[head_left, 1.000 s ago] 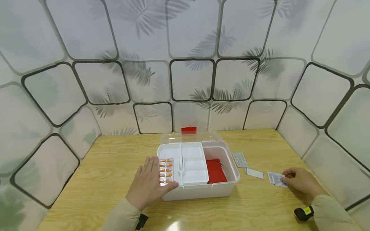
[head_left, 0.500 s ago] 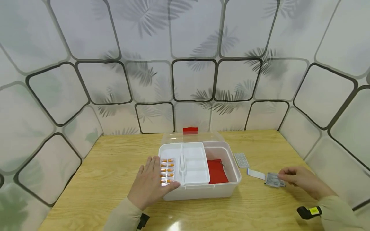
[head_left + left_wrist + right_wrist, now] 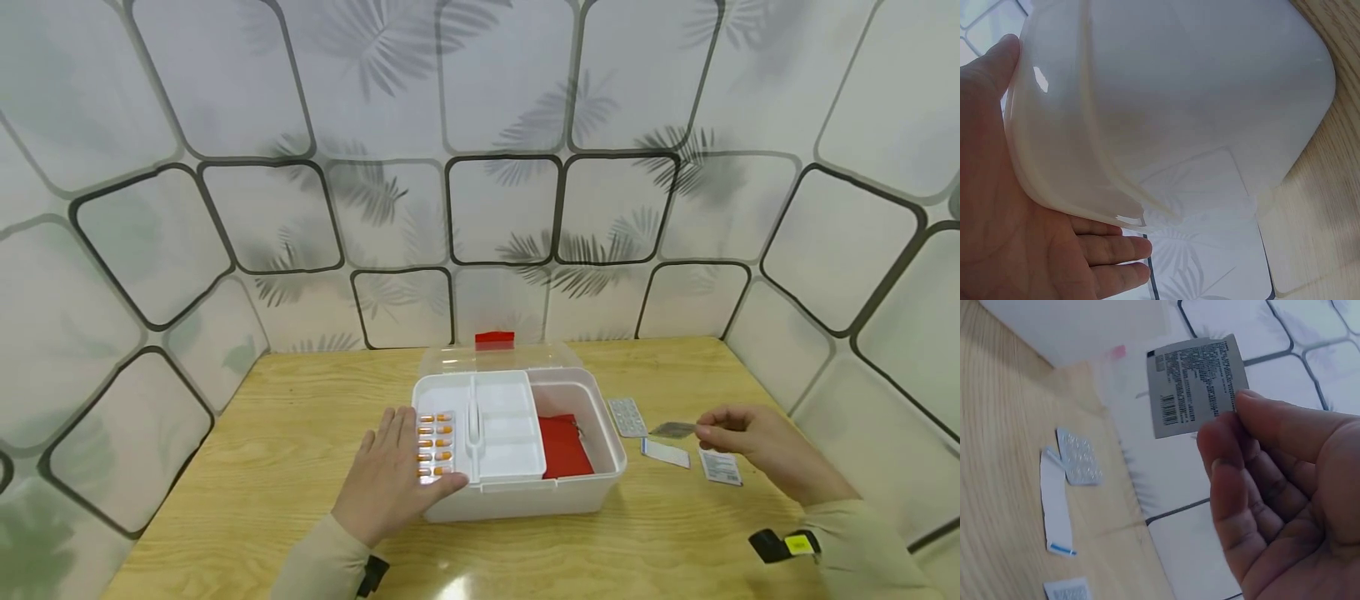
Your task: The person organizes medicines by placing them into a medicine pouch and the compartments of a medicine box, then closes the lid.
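Observation:
Between thumb and fingertips my right hand (image 3: 757,443) pinches a small flat printed sachet (image 3: 1197,386) by one edge, raised over the table. Text and a barcode cover the side facing the right wrist camera. My left hand (image 3: 390,475) lies with straight fingers along the left rim of a white plastic box (image 3: 517,500), its thumb over the front corner. Inside the box, a white tray (image 3: 504,423) with a handle carries a blister pack (image 3: 437,444) of orange capsules. A red pouch (image 3: 561,446) sits in the deeper right part.
To the right of the box lie a silver blister pack (image 3: 627,417), a narrow white strip with blue ends (image 3: 666,453) and another printed sachet (image 3: 722,467). The box's clear lid (image 3: 450,359) stands open behind it. Patterned walls border the wooden table (image 3: 300,400).
My right hand has lifted one sachet off the other and carried it up and leftward. The second sachet stays on the table. The left hand keeps its place on the box.

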Tool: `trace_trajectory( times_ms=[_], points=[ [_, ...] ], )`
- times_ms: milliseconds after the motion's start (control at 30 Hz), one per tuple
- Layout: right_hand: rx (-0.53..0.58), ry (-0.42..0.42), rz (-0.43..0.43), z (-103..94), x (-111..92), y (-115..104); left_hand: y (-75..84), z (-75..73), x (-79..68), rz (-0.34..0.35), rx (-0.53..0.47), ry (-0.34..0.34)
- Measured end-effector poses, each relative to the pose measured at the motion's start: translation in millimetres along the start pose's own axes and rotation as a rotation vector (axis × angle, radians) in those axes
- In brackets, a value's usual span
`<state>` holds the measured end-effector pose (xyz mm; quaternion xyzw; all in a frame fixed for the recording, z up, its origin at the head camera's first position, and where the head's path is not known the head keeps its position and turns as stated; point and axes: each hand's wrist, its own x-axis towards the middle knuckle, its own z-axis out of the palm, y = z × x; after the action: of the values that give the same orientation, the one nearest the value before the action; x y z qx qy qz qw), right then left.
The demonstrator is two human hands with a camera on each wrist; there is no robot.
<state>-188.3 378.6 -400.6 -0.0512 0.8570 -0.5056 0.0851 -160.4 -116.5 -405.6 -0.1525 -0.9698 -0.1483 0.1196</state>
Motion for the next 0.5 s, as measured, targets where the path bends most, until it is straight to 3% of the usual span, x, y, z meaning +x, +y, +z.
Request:
trace_trajectory(
  times_ms=[300, 500],
  points=[
    [0.003, 0.125, -0.088, 15.7, 2.7, -12.2, -1.1, 1.0, -0.1, -0.004, -0.005, -0.002],
    [0.024, 0.19, -0.066, 22.0, 5.6, -13.4, -1.3, 1.2, -0.2, -0.001, -0.007, 0.006]
  ],
)
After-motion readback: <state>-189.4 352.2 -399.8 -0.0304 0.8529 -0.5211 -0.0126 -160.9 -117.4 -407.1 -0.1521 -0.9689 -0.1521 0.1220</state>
